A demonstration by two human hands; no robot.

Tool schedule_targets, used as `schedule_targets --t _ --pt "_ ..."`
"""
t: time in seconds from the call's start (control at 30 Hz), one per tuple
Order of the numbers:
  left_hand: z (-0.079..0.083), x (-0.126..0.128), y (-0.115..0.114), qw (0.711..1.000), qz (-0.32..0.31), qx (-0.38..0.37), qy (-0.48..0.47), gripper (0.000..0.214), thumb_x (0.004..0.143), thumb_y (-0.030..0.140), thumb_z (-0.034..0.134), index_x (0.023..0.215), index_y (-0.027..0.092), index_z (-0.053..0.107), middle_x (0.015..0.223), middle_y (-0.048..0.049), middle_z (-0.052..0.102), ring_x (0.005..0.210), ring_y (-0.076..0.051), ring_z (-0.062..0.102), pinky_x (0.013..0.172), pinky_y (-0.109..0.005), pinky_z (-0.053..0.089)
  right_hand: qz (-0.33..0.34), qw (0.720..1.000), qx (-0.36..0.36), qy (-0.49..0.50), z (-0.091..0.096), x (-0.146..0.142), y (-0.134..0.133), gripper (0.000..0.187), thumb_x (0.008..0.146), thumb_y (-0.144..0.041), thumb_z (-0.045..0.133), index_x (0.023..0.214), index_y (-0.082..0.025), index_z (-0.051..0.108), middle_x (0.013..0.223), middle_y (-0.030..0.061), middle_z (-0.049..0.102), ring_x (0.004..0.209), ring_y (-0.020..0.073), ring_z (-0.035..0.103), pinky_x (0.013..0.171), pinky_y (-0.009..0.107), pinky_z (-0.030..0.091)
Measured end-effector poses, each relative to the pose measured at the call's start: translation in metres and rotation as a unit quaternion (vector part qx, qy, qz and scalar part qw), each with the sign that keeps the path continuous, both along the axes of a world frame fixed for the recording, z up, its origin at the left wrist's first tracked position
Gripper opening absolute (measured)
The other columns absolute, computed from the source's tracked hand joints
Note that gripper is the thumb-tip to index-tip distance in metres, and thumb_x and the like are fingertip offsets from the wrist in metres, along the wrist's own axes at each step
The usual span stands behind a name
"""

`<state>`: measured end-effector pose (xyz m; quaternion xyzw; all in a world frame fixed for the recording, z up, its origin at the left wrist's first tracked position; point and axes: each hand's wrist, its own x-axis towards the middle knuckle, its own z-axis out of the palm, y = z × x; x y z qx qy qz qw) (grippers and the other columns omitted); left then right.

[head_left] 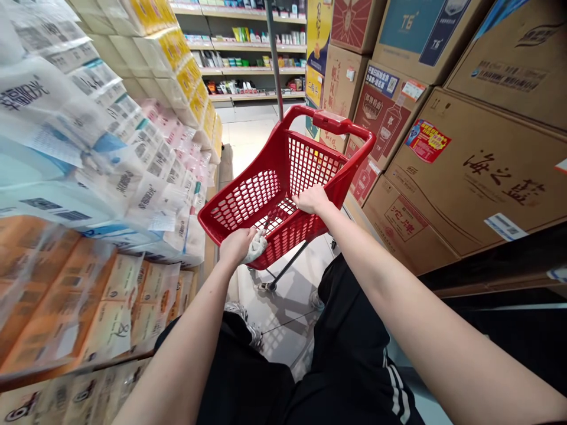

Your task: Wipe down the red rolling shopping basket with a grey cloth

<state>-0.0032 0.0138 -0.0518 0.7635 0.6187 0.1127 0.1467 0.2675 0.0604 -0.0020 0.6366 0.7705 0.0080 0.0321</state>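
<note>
Curling the fingers of the left hand [238, 245] and right hand [313, 199] tightly over the near rim of the cart [282, 177], though unable to tell if also clasping the white cloth [256, 247] beside the left. Seemingly steadying or steering, so calling next for even force from both sides. Reaching forward and down, arms nearly straight, right farther along the rim, with the cart between packs [146, 159] and cartons [487, 177].

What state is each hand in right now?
Left hand: closed, holding a crumpled white cloth at the red cart.
Right hand: closed on the cart's near rim.
</note>
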Motion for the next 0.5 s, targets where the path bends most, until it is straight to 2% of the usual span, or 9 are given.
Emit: schedule_targets --t 0.07,0.13,0.23,0.33,0.4,0.5 --pt "0.0 0.001 -0.016 1.0 0.022 0.016 0.004 0.053 0.098 0.049 0.024 0.076 0.021 0.063 0.075 -0.0063 0.067 0.067 -0.019 0.056 0.058 -0.028 0.029 -0.001 1.0 0.002 -0.002 0.0 0.001 0.0 0.065 0.102 -0.047 0.021 0.105 -0.014 0.078 0.11 0.0153 0.075 0.105 0.0305 0.068 0.089 0.041 0.042" --pt "-0.004 0.0 -0.033 0.998 0.024 0.057 0.006 0.056 0.1 0.045 0.017 0.078 0.021 0.062 0.078 -0.0066 0.067 0.071 -0.019 0.057 0.06 -0.029 0.03 -0.002 1.0 0.001 -0.004 0.0 0.001 0.0 0.065 0.102 -0.046 0.021 0.104 -0.014 0.078 0.11 0.0151 0.075 0.105 0.0304 0.068 0.089 0.041 0.042" --pt "-0.018 -0.007 -0.055 0.985 -0.037 0.17 0.022 0.046 0.1 0.041 0.024 0.078 0.02 0.06 0.075 -0.0076 0.063 0.076 -0.021 0.058 0.071 -0.033 0.037 0.005 1.0 0.0 -0.009 0.0 0.002 0.0 0.063 0.102 -0.043 0.022 0.103 -0.016 0.078 0.11 0.0147 0.075 0.104 0.0291 0.068 0.09 0.041 0.041" --pt "-0.037 -0.017 -0.07 0.96 -0.112 0.256 0.021 0.034 0.097 0.043 0.038 0.094 0.018 0.062 0.085 -0.0099 0.065 0.087 -0.026 0.058 0.086 -0.039 0.04 0.019 1.0 0.002 -0.017 0.001 0.003 -0.003 0.059 0.102 -0.037 0.024 0.103 -0.016 0.078 0.109 0.0148 0.075 0.103 0.0282 0.069 0.088 0.04 0.042" --pt "-0.044 -0.021 -0.076 0.95 -0.137 0.279 0.009 0.033 0.096 0.042 0.044 0.109 0.017 0.06 0.096 -0.012 0.066 0.095 -0.027 0.058 0.091 -0.042 0.041 0.025 0.999 0.0 -0.022 0.002 0.004 -0.005 0.058 0.101 -0.036 0.024 0.103 -0.015 0.078 0.109 0.0152 0.075 0.103 0.0283 0.069 0.088 0.04 0.042" --pt "-0.042 -0.021 -0.08 0.955 -0.13 0.266 0.019 0.033 0.098 0.039 0.04 0.113 0.016 0.059 0.098 -0.0137 0.066 0.096 -0.028 0.058 0.09 -0.042 0.042 0.024 0.999 0.001 -0.026 0.005 0.004 -0.008 0.058 0.101 -0.035 0.024 0.104 -0.014 0.078 0.109 0.0162 0.075 0.103 0.0289 0.069 0.089 0.041 0.041"
